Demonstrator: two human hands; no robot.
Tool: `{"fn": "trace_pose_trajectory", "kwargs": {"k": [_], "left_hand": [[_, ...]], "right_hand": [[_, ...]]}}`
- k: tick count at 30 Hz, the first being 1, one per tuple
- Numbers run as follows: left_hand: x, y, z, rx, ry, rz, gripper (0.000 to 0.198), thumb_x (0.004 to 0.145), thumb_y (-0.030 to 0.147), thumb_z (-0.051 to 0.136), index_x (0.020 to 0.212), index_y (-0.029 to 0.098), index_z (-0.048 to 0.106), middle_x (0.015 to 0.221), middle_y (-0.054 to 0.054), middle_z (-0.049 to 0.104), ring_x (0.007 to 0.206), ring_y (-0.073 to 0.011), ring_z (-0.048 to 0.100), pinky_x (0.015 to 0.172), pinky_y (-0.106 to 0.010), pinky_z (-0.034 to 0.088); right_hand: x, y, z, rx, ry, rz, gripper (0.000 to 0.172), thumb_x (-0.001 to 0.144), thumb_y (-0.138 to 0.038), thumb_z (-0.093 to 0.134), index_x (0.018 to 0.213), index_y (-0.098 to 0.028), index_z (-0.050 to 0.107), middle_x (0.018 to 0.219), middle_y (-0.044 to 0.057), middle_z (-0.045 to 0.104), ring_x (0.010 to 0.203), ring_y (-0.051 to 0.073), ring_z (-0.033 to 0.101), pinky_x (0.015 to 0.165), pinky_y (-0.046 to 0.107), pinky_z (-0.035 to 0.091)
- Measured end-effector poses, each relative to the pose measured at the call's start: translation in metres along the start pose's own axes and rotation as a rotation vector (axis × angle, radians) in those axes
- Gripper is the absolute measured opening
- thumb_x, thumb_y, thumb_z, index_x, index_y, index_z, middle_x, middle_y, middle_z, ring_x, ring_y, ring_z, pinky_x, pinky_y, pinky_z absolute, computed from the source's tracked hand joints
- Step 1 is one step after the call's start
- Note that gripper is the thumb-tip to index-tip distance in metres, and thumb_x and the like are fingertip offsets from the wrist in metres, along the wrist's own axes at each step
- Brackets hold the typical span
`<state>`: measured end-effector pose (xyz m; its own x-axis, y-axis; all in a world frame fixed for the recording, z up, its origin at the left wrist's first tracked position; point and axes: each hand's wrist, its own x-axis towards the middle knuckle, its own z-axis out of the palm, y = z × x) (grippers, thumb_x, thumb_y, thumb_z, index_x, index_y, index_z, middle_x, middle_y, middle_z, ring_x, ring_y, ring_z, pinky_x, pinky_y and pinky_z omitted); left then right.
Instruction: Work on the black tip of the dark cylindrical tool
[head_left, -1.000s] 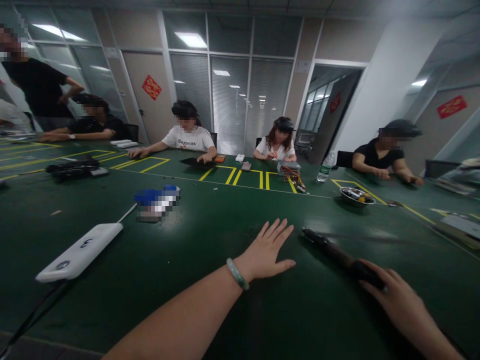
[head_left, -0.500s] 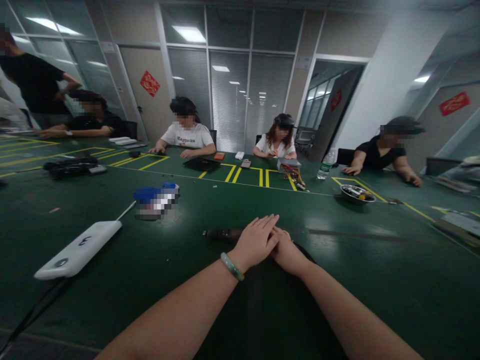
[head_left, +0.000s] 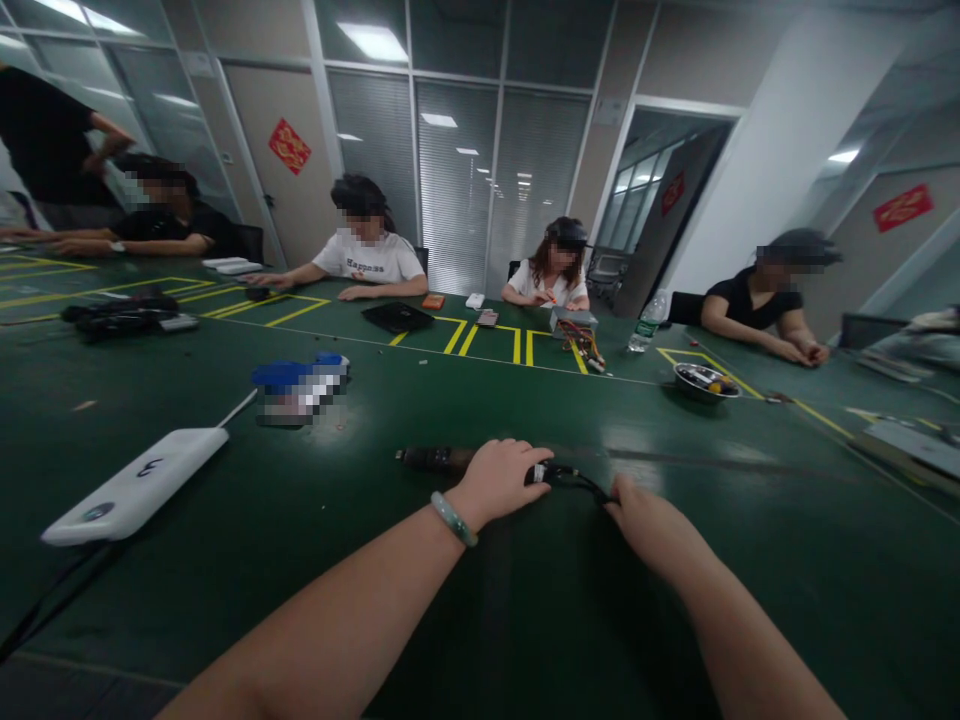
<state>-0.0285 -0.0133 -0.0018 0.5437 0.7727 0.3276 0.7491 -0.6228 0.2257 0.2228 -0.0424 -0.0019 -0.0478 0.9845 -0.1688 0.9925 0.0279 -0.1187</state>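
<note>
A dark corded electric screwdriver [head_left: 429, 459] lies across the green table, its narrow tip to the left. My left hand [head_left: 501, 480], with a jade-like bangle at the wrist, is closed over the rear of its body from above and hides that part. From the right end of the tool runs a black power cord [head_left: 589, 484]. Some way to the right, my right hand [head_left: 646, 515] pinches this cord between thumb and fingers. The two hands are apart.
Left of me lie a white power bank [head_left: 139, 485] and a blue-topped, pixelated item [head_left: 300, 385]. Further off are a metal bowl [head_left: 705, 382] of small parts, a water bottle [head_left: 648, 322], a grey box [head_left: 574, 322] with wires, and several seated people along the far side.
My hands, earlier laid together over the tool, have separated. The right has moved right and taken hold of the cord; the left is closed over the screwdriver. The view has shifted slightly.
</note>
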Motion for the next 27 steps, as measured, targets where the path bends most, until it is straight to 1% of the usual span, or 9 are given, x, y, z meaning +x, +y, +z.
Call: {"fn": "trace_pose_trajectory", "kwargs": {"k": [2,4,9,11,14,18,22,24,27], "left_hand": [[0.000,0.002,-0.003,-0.003,0.003,0.004,0.042,0.086,0.049,0.057,0.123,0.030,0.056,0.111,-0.001,0.066,0.100,-0.0230,0.060,0.084,-0.037,0.045],[0.000,0.005,-0.006,-0.005,-0.009,0.021,0.037,0.085,0.046,0.058,0.117,0.029,0.059,0.106,-0.001,0.066,0.097,-0.0221,0.060,0.084,-0.037,0.045],[-0.002,0.013,-0.010,-0.005,-0.038,0.064,0.027,0.083,0.041,0.060,0.105,0.026,0.062,0.100,-0.002,0.066,0.094,-0.0213,0.060,0.082,-0.035,0.044],[-0.003,0.016,-0.009,0.004,-0.018,0.075,0.026,0.083,0.037,0.060,0.105,0.025,0.061,0.102,-0.003,0.065,0.095,-0.0219,0.059,0.084,-0.036,0.044],[-0.004,0.019,-0.005,0.024,0.002,0.088,0.025,0.085,0.030,0.056,0.109,0.025,0.060,0.107,-0.003,0.064,0.100,-0.0220,0.057,0.087,-0.036,0.043],[-0.003,0.021,-0.003,0.037,-0.002,0.104,0.027,0.086,0.024,0.053,0.112,0.024,0.059,0.116,-0.004,0.061,0.106,-0.0220,0.055,0.091,-0.036,0.042],[-0.002,0.022,-0.002,0.035,-0.003,0.120,0.028,0.086,0.022,0.053,0.114,0.024,0.059,0.122,-0.004,0.059,0.109,-0.0222,0.055,0.094,-0.037,0.041],[-0.001,0.022,-0.001,0.034,0.000,0.129,0.027,0.087,0.024,0.054,0.114,0.025,0.058,0.123,-0.004,0.058,0.110,-0.0219,0.054,0.094,-0.037,0.041],[0.000,0.023,0.001,0.040,0.003,0.129,0.025,0.088,0.031,0.058,0.112,0.025,0.059,0.124,-0.003,0.058,0.112,-0.0220,0.053,0.094,-0.037,0.041]], "right_hand": [[0.009,0.006,-0.001,-0.002,0.033,-0.018,0.007,0.095,-0.027,0.049,0.094,-0.020,0.052,0.082,0.006,0.066,0.077,0.022,0.065,0.062,0.029,0.037],[0.018,0.014,-0.003,0.015,0.070,-0.046,0.010,0.096,-0.029,0.049,0.092,-0.021,0.053,0.082,0.005,0.066,0.076,0.021,0.064,0.061,0.028,0.036],[0.036,0.032,-0.009,0.033,0.257,-0.032,0.018,0.100,-0.035,0.042,0.099,-0.023,0.055,0.082,0.003,0.067,0.072,0.018,0.062,0.059,0.026,0.034],[0.039,0.031,-0.009,-0.001,0.312,-0.035,0.021,0.100,-0.039,0.041,0.099,-0.024,0.056,0.082,0.002,0.066,0.072,0.019,0.062,0.059,0.026,0.034],[0.038,0.021,-0.008,-0.083,0.366,-0.025,0.027,0.098,-0.045,0.043,0.098,-0.025,0.061,0.084,0.003,0.066,0.074,0.021,0.062,0.059,0.027,0.035],[0.025,0.011,-0.008,-0.072,0.339,-0.061,0.029,0.095,-0.047,0.049,0.092,-0.025,0.068,0.096,0.004,0.065,0.084,0.021,0.061,0.069,0.030,0.042],[0.012,0.011,-0.012,-0.060,0.290,-0.103,0.021,0.090,-0.040,0.057,0.096,-0.024,0.070,0.100,0.006,0.063,0.093,0.024,0.059,0.079,0.034,0.044],[0.009,0.012,-0.014,-0.060,0.285,-0.098,0.016,0.088,-0.034,0.059,0.094,-0.024,0.070,0.102,0.006,0.062,0.092,0.023,0.059,0.079,0.034,0.044],[0.006,0.011,-0.016,-0.038,0.267,-0.068,0.014,0.088,-0.029,0.057,0.088,-0.025,0.070,0.096,0.004,0.064,0.085,0.021,0.061,0.072,0.032,0.043]]}}
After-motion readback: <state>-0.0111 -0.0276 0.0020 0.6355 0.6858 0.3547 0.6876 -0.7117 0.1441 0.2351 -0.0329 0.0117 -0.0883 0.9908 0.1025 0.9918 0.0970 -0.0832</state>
